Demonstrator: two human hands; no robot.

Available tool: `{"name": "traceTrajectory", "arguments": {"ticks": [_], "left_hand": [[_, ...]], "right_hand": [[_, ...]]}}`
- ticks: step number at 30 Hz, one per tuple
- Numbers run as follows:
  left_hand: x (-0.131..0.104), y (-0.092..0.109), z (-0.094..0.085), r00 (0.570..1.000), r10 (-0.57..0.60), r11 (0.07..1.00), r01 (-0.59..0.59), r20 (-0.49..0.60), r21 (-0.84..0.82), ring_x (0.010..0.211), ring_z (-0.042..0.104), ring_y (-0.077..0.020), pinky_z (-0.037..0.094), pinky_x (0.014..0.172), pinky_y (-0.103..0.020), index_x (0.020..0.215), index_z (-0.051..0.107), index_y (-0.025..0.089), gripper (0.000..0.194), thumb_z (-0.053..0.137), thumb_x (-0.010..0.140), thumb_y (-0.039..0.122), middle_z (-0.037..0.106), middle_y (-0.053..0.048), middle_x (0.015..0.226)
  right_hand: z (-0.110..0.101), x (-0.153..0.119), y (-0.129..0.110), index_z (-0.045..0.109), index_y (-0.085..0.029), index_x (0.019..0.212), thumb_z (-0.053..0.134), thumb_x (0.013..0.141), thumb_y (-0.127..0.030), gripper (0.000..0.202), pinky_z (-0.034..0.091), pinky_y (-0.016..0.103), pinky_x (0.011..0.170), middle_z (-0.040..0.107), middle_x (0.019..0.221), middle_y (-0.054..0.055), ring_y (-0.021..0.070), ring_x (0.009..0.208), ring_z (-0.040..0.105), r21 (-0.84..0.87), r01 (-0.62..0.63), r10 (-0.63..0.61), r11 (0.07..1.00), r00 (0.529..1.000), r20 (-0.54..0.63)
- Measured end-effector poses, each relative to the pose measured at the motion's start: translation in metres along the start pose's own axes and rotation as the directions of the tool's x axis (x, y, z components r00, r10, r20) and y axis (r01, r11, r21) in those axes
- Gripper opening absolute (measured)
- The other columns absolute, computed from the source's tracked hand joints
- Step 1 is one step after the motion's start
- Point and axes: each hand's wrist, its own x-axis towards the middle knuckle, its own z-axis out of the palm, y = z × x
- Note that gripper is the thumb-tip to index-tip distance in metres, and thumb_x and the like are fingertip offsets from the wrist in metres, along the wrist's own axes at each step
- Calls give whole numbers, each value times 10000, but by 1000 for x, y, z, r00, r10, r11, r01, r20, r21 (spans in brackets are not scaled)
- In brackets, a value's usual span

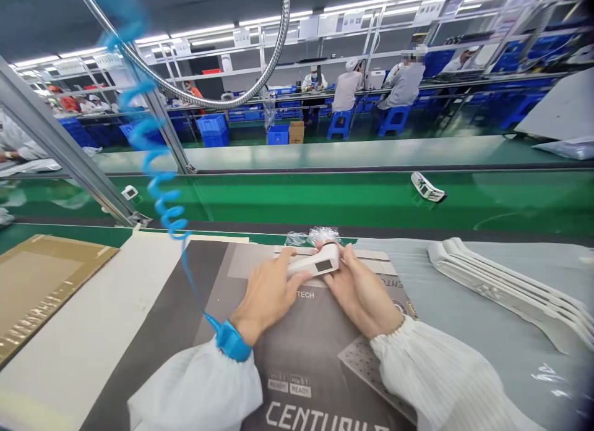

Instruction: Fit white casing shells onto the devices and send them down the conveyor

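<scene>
A white handheld device [314, 264] with a small dark display is held between both hands, above a dark printed cardboard sheet [297, 338]. My left hand [269, 290] grips its left end, thumb below and fingers over the top. A blue wrist strap with a coiled blue cord circles the left wrist. My right hand [361, 290] closes round the device's right end, its fingers partly hidden behind it. Crumpled clear plastic [323, 234] lies just beyond the device.
Several long white plastic parts [505, 289] lie on the right. Brown cardboard [41, 282] is at the left. Beyond the bench edge, a green conveyor [297, 199] carries another white device [427, 188] and a small white one [130, 192]. People sit farther back.
</scene>
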Motion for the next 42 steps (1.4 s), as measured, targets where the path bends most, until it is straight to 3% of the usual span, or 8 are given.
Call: {"name": "traceTrajectory", "arguments": {"ticks": [4, 9, 17, 23, 29, 36, 39, 42], "left_hand": [[34, -29, -33, 971, -235, 971, 232, -52, -53, 668, 645, -192, 468, 627, -292, 1019, 556, 194, 266, 524, 923, 440, 705, -35, 756], [101, -56, -75, 890, -298, 927, 355, -344, 118, 826, 636, -189, 462, 756, -310, 1139, 534, 121, 226, 475, 934, 194, 687, -116, 987], [134, -90, -90, 831, -371, 843, 489, -415, 224, 976, 625, -229, 489, 896, -440, 998, 637, 126, 197, 651, 872, 277, 654, -88, 1015], [113, -72, -83, 824, -390, 870, 476, -410, 130, 966, 646, -280, 465, 844, -377, 913, 664, 162, 144, 625, 779, 130, 687, -119, 977], [52, -40, -35, 900, -357, 931, 363, -249, -22, 825, 652, -194, 486, 740, -290, 827, 635, 188, 58, 584, 804, 201, 701, -36, 872], [16, -17, 7, 954, -36, 853, 184, -297, 488, 1081, 594, -275, 356, 1026, -457, 972, 606, 148, 207, 441, 863, 87, 649, -124, 1099], [15, -14, 8, 962, -17, 817, 171, -273, 551, 1062, 615, -273, 286, 1089, -485, 976, 612, 121, 249, 408, 856, 42, 632, -153, 1145], [16, -14, 4, 975, -34, 813, 155, -219, 561, 986, 642, -258, 281, 1093, -484, 985, 614, 118, 272, 404, 841, 20, 640, -143, 1102]], "right_hand": [[-13, 10, -1, 670, -186, 1033, 705, 852, -341, 241, 587, 310, 890, 677, 1208, 94, 205, 1044, 675, -73, -24, 19, 997, 998, -67], [-17, 10, 2, 710, -181, 990, 796, 763, -269, 259, 601, 207, 709, 717, 1036, 60, 147, 828, 692, -83, -7, 4, 997, 999, -38], [-22, 12, 2, 734, -186, 954, 821, 719, -166, 252, 582, 197, 705, 729, 957, 37, 122, 786, 675, -93, -39, 41, 995, 999, 17], [-24, 12, 6, 734, -202, 928, 839, 616, -62, 357, 569, 199, 717, 721, 995, 26, 121, 824, 675, -83, -27, 26, 996, 1000, -12], [-22, 13, 8, 725, -190, 907, 837, 586, -72, 360, 554, 214, 713, 720, 958, 26, 118, 797, 671, -79, 20, -22, 997, 999, -26], [-19, 4, 5, 712, -163, 872, 834, 607, -99, 299, 529, 202, 706, 694, 879, 14, 104, 754, 652, -107, -3, 4, 994, 1000, 12], [-22, 11, -13, 707, -166, 864, 838, 628, -163, 270, 517, 216, 657, 683, 820, 9, 91, 669, 622, -289, -96, 128, 952, 987, 93], [-27, 44, -55, 713, -176, 882, 814, 650, -245, 263, 525, 284, 680, 695, 827, 35, 123, 669, 620, -697, 8, 72, 717, 994, 86]]}}
